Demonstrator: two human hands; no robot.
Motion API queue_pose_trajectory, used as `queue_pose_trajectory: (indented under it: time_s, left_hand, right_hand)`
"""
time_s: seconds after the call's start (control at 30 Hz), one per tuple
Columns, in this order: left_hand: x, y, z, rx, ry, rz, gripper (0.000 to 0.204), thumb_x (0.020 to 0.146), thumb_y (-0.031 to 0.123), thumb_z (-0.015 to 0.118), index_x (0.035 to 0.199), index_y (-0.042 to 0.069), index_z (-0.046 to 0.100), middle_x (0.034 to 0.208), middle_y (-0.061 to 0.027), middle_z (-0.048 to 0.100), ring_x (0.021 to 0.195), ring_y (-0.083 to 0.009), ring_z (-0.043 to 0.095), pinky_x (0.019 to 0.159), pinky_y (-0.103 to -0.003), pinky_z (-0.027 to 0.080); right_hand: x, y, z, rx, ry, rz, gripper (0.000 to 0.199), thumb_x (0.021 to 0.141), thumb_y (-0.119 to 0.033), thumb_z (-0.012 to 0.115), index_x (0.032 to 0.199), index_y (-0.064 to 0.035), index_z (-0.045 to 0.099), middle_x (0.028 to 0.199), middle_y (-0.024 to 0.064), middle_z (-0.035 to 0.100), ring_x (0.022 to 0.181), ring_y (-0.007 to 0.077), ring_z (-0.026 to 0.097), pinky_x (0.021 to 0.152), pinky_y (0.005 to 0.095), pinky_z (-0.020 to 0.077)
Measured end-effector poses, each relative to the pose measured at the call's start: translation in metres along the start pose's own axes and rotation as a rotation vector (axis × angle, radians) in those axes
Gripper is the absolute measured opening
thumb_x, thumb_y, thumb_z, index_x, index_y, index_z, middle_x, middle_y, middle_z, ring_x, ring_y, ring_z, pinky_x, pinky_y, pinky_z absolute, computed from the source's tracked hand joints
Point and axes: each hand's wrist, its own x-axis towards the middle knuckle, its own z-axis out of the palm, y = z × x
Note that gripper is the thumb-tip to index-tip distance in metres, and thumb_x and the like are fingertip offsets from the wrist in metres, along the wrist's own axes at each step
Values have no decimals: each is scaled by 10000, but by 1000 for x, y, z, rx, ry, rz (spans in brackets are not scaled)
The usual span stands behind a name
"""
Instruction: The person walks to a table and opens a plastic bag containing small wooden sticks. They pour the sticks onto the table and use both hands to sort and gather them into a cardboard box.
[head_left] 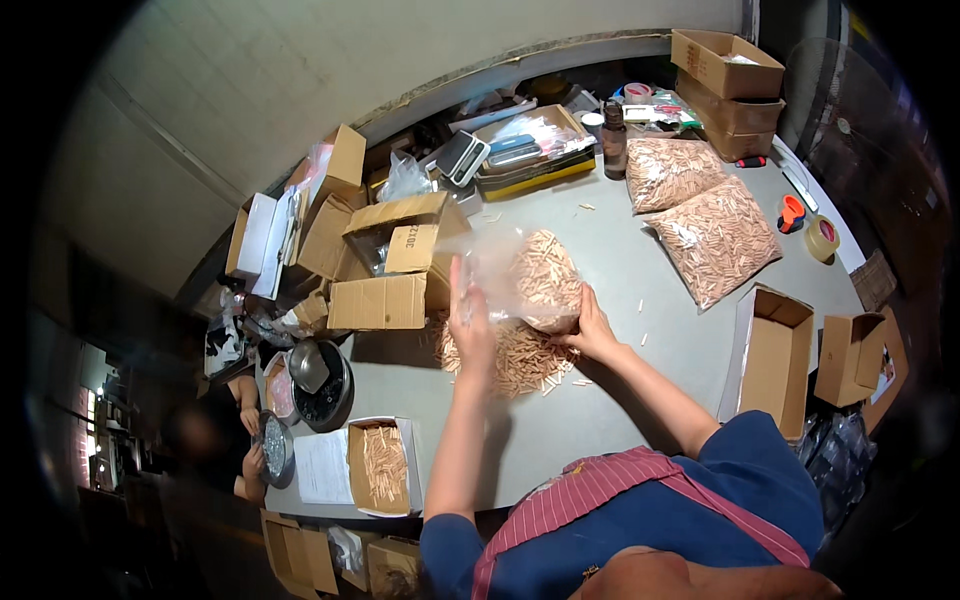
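A clear plastic bag of wooden dowels [547, 268] is held above the table, tilted with its loose, empty end toward the left. My right hand [592, 328] grips the bag's filled lower right side. At the loose end, my left hand [470, 325] holds the plastic, its fingers pointing upward and partly blurred by the film. Beneath the bag spreads a heap of loose wooden dowels [525, 365], partly hidden by the bag and my hands.
Two filled bags [715, 245] lie at the right, near a tape roll [822, 238]. An open carton [400, 262] stands left of my hands. A shallow box of dowels [384, 465] sits at the near left. Another person's hands [252, 440] touch a bowl [277, 448] at the far left.
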Motion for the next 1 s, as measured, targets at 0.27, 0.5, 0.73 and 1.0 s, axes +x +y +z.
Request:
queue_pose_trajectory:
  time_s: [0.27, 0.5, 0.73, 1.0]
  left_hand:
    - [33, 20, 15, -158, -8, 50, 574, 1147, 326, 430, 1560, -72, 409, 1569, -201, 486, 1440, -272, 469, 1209, -396, 333]
    - [42, 36, 19, -299, 17, 26, 538, 1155, 306, 417, 1561, -47, 416, 1568, -189, 485, 1409, -262, 502, 1156, -399, 423]
    - [46, 38, 14, -303, 102, 93, 534, 1153, 324, 429, 1527, -55, 468, 1535, -168, 524, 1347, -229, 549, 1109, -361, 454]
    - [52, 59, 6, -381, 150, 6, 512, 1144, 371, 452, 1490, -2, 514, 1417, -117, 581, 1250, -186, 568, 1022, -349, 484]
  right_hand:
    - [3, -29, 4, 61, 68, 104, 1459, 580, -328, 1001, 1619, 43, 45, 1597, 291, 348, 1447, 446, 423, 1133, 560, 377]
    - [5, -38, 3, 87, 48, 104, 1498, 593, -385, 996, 1632, 20, -4, 1661, 288, 233, 1525, 458, 304, 1187, 575, 307]
    - [6, -42, 8, 42, 6, 125, 1509, 605, -383, 991, 1645, -5, -36, 1693, 282, 164, 1565, 446, 231, 1208, 633, 248]
    - [6, -38, 15, 0, -18, 159, 1487, 617, -376, 974, 1657, -32, -33, 1720, 243, 116, 1598, 415, 147, 1208, 724, 157]
